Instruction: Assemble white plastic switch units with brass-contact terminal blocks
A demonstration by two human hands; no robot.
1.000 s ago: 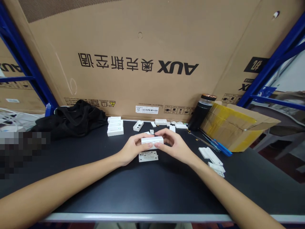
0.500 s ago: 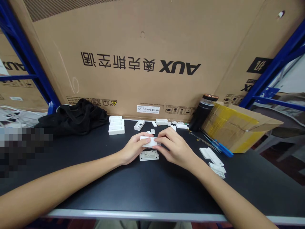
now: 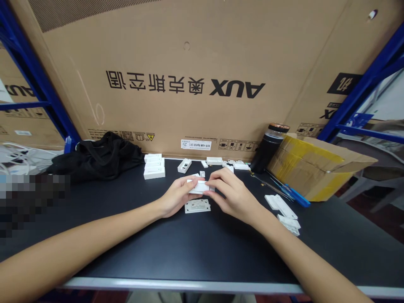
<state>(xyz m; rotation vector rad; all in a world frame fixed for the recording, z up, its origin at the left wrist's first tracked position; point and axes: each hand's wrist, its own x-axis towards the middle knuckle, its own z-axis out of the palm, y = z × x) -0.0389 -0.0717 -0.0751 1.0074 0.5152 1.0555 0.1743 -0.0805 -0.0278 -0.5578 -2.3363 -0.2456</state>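
Observation:
Between my two hands is a small white rectangular plastic casing (image 3: 199, 187), held just above the black tabletop. My left hand (image 3: 177, 194) grips its left end, thumb on top and fingers underneath. At the right end, my right hand (image 3: 232, 191) pinches the casing with thumb and fingertips. Directly below lies a white plastic plate (image 3: 197, 205) with holes and a raised middle, flat on the table and touched by neither hand. A small white piece (image 3: 202, 174) sits just beyond the casing. The casing's underside is hidden.
A stack of white casings (image 3: 154, 166) and an open white housing (image 3: 184, 165) stand at the back. To the right are white plastic parts (image 3: 284, 208), a blue-handled tool (image 3: 296, 195), a black bottle (image 3: 267, 149) and a taped carton (image 3: 315, 166). Black cloth (image 3: 97, 155) lies left.
The casing has shifted very slightly to the right and tilted a little in my fingers. Both hands keep their hold, and the plate below has not moved.

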